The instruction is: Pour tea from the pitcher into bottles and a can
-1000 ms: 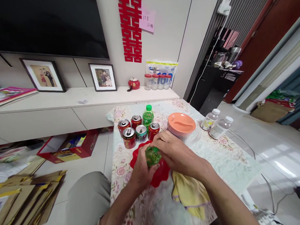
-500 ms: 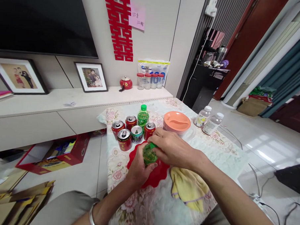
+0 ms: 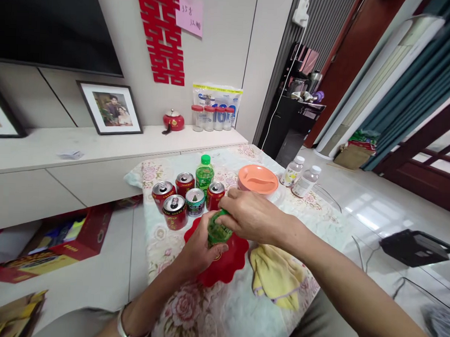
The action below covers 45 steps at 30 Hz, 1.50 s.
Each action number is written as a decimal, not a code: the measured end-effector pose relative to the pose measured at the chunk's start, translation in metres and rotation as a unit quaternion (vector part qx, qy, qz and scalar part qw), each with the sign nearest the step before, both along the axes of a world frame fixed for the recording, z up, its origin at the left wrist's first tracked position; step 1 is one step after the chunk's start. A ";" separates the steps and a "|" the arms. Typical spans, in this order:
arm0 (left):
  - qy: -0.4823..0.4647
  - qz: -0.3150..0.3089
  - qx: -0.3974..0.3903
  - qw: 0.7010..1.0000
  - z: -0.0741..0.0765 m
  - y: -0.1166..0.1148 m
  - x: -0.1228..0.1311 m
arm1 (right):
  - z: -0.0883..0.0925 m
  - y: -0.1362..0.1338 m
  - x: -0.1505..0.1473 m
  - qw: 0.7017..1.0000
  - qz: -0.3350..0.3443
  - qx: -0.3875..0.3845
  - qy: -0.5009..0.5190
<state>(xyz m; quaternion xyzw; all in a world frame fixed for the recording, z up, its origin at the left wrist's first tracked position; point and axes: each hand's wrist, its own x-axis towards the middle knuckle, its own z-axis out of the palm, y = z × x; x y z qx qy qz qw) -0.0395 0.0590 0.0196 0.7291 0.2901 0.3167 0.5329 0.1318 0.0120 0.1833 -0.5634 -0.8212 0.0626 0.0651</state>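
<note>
Over a red scalloped plate point(image 3: 220, 267) on the flowered tablecloth, both hands hold a small green bottle point(image 3: 217, 231). My left hand point(image 3: 199, 247) wraps around its body from below. My right hand point(image 3: 250, 217) is closed over its top, fingers pinched on the cap. Just behind stand several red cans point(image 3: 174, 211), a green-and-white can point(image 3: 194, 202) and a second green bottle point(image 3: 204, 172) with a green cap.
A yellow cloth point(image 3: 276, 275) lies right of the plate. An orange-lidded container point(image 3: 258, 180) and two clear bottles point(image 3: 301, 174) stand at the back right of the table point(image 3: 319, 222). A long white cabinet point(image 3: 99, 148) with framed photos runs behind. Cardboard boxes point(image 3: 58, 240) lie on the floor at left.
The camera has swung to the right, so everything shifts left in view. Both hands keep hold of the green bottle over the red plate; the right hand stays on the cap.
</note>
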 end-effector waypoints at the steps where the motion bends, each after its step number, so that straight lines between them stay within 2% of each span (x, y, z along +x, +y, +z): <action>1: 0.000 -0.008 -0.005 1.000 0.001 0.001 0.000 | -0.001 -0.001 -0.001 1.000 -0.001 0.002 -0.007; 6: -0.020 -0.035 -0.006 0.999 -0.001 0.001 -0.002 | 0.003 -0.007 0.002 0.997 0.069 -0.004 0.016; 10: -0.036 -0.021 -0.025 0.999 -0.007 0.003 -0.008 | 0.009 -0.023 0.019 0.977 0.111 0.069 0.171; 12: -0.047 -0.016 -0.048 0.998 -0.009 0.005 -0.012 | 0.004 -0.037 0.034 0.957 0.079 0.096 0.264; 13: -0.050 -0.011 -0.059 0.997 -0.009 0.006 -0.015 | -0.002 -0.045 0.044 0.946 0.037 0.096 0.308; 15: -0.053 0.014 -0.071 0.996 -0.011 0.008 -0.019 | -0.026 -0.059 0.067 0.911 -0.105 0.033 0.397; 19: -0.056 0.042 -0.066 0.995 -0.013 0.010 -0.022 | -0.104 -0.069 0.112 0.874 -0.253 -0.016 0.416; 21: -0.058 0.031 -0.064 0.996 -0.013 0.010 -0.021 | -0.143 -0.064 0.128 0.855 -0.307 -0.025 0.417; 23: -0.059 0.021 -0.058 0.996 -0.013 0.009 -0.020 | -0.174 -0.057 0.137 0.840 -0.346 -0.035 0.416; 25: -0.060 0.015 -0.053 0.997 -0.013 0.009 -0.018 | -0.197 -0.051 0.141 0.830 -0.370 -0.051 0.415; 28: -0.055 0.008 -0.064 0.996 -0.011 0.009 -0.018 | -0.218 -0.047 0.144 0.820 -0.397 -0.068 0.406; 31: -0.046 -0.003 -0.074 0.996 -0.009 0.009 -0.020 | -0.223 -0.050 0.150 0.815 -0.409 -0.064 0.406; 35: -0.051 -0.009 -0.038 0.998 -0.014 0.010 -0.022 | -0.210 -0.058 0.161 0.801 -0.398 -0.016 0.446; 40: -0.049 -0.011 0.012 0.999 -0.023 0.010 -0.021 | -0.186 -0.060 0.165 0.762 -0.338 0.047 0.551; 45: -0.060 -0.029 -0.006 0.998 -0.028 0.011 -0.022 | -0.182 -0.042 0.166 0.717 -0.275 0.095 0.634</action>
